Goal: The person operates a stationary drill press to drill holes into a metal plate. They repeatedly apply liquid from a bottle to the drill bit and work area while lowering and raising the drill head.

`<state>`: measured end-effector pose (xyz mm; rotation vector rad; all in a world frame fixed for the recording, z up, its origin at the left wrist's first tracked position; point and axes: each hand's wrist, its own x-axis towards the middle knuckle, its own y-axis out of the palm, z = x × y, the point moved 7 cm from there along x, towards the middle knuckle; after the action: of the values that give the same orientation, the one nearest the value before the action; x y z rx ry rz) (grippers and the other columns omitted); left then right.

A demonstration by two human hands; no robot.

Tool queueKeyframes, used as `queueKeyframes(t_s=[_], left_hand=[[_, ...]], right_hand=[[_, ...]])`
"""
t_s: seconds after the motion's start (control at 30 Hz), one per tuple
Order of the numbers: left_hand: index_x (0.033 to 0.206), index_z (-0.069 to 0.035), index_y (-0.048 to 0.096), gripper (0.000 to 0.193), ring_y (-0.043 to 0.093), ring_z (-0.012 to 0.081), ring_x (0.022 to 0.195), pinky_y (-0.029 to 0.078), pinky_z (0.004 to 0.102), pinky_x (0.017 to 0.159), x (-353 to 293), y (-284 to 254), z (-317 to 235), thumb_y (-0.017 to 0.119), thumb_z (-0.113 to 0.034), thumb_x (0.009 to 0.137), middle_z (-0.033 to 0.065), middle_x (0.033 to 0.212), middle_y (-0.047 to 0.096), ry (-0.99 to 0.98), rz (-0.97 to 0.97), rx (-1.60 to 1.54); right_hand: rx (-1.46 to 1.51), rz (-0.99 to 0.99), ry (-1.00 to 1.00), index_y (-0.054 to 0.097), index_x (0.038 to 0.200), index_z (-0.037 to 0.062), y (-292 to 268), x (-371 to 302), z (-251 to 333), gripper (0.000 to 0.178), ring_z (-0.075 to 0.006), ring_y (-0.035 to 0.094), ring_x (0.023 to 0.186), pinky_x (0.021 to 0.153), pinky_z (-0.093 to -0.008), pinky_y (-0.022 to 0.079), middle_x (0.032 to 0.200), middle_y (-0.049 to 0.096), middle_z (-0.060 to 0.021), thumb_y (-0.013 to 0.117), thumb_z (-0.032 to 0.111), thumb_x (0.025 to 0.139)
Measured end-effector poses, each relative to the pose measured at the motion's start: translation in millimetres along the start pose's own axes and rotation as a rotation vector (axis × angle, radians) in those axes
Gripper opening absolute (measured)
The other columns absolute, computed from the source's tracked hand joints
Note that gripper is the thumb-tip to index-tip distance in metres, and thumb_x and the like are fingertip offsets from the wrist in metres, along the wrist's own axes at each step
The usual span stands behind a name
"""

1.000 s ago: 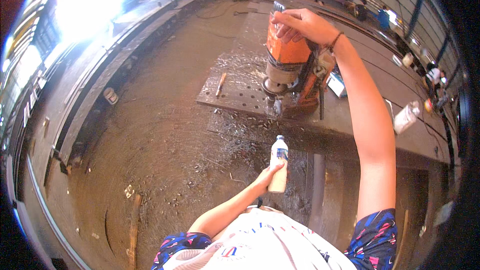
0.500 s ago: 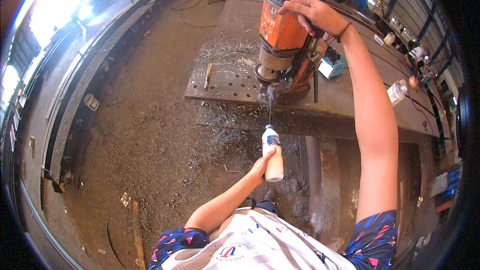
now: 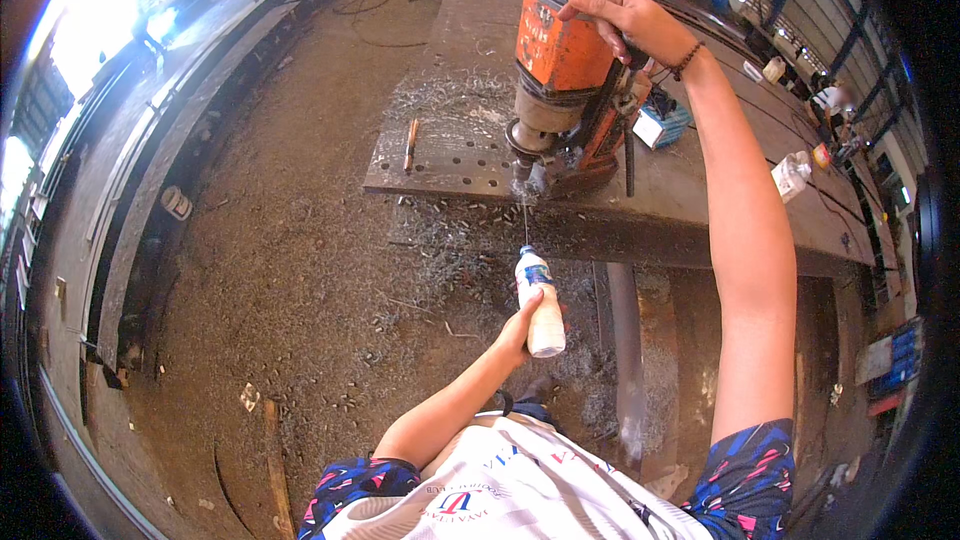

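Observation:
My left hand (image 3: 522, 328) is wrapped around a clear plastic bottle (image 3: 546, 332) of milky liquid, tilted toward the drill. A thin stream runs from its blue-tipped neck up to the cutter at the plate's edge. An orange magnetic drill (image 3: 550, 50) stands on the steel plate (image 3: 440, 183), its lower end among wet chips. At the top of the drill, my right hand (image 3: 640, 28) curls around a black handle at its right side, one finger reaching against the orange housing. Part of that grip is hidden behind the hand.
Left of the drill lies a thin copper-coloured stick (image 3: 411, 145) beside several drilled holes. A blue-and-white box (image 3: 662, 126) and a whitish plastic jug (image 3: 791, 176) stand to the right. Metal chips (image 3: 440, 250) litter the ground. Another person (image 3: 832, 100) is at the far right.
The bottle and my left hand have shifted slightly left and up, with the stream still running. My right hand stays on the drill. The whole view has tilted a little.

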<state>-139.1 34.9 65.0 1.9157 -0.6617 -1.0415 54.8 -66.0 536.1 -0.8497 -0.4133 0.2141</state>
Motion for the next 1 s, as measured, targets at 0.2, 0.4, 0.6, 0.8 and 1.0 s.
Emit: queueKeyframes(t_s=[0.2, 0.4, 0.6, 0.8, 1.0], left_hand=[[0.129, -0.007, 0.049, 0.056, 0.068, 0.029, 0.094, 0.057, 0.0436, 0.081, 2, -5, 4, 0.057, -0.048, 0.093, 0.0131, 0.114, 0.065, 0.004, 0.007, 0.006], [0.129, -0.008, 0.048, 0.055, 0.068, 0.0278, 0.09, 0.057, 0.0432, 0.078, 0, -8, 4, 0.055, -0.049, 0.093, 0.0128, 0.113, 0.066, 0.005, -0.007, 0.03], [0.13, -0.009, 0.047, 0.053, 0.067, 0.0282, 0.093, 0.057, 0.0435, 0.08, -1, -11, 4, 0.054, -0.048, 0.094, 0.013, 0.115, 0.065, 0.009, -0.002, 0.018], [0.133, -0.009, 0.045, 0.056, 0.067, 0.0289, 0.095, 0.057, 0.0437, 0.08, 1, -12, 3, 0.054, -0.049, 0.094, 0.0141, 0.119, 0.063, 0.007, 0.009, 0.003], [0.134, -0.008, 0.043, 0.059, 0.067, 0.0298, 0.096, 0.057, 0.0447, 0.081, 1, -11, 3, 0.054, -0.049, 0.094, 0.0143, 0.121, 0.062, -0.003, 0.008, 0.003]], right_hand=[[0.002, -0.011, -0.021, 0.069, 0.106, 0.0038, 2, 1, 0, 0.042, -0.0069, 0.043, 0.045, 0.045, -0.0243, 0.038, 0.053, 0.048, 0.0012, 0.05, 0.04, 0.098], [0.001, -0.017, -0.054, 0.069, 0.103, 0.0022, 3, 0, 4, 0.043, -0.0062, 0.043, 0.045, 0.044, -0.0246, 0.038, 0.055, 0.051, 0.001, 0.05, 0.04, 0.098], [-0.004, -0.024, -0.032, 0.069, 0.102, 0.0016, 4, 0, 2, 0.044, -0.0062, 0.042, 0.044, 0.044, -0.0243, 0.038, 0.054, 0.05, 0.001, 0.05, 0.041, 0.098], [-0.017, -0.04, -0.055, 0.069, 0.102, 0.0019, 5, 0, 4, 0.044, -0.006, 0.042, 0.044, 0.043, -0.0245, 0.037, 0.053, 0.049, 0.001, 0.05, 0.042, 0.098], [-0.016, -0.032, -0.007, 0.069, 0.104, 0.0033, 4, 0, -2, 0.043, -0.0065, 0.042, 0.043, 0.043, -0.0245, 0.038, 0.05, 0.044, 0.0014, 0.05, 0.042, 0.098]])
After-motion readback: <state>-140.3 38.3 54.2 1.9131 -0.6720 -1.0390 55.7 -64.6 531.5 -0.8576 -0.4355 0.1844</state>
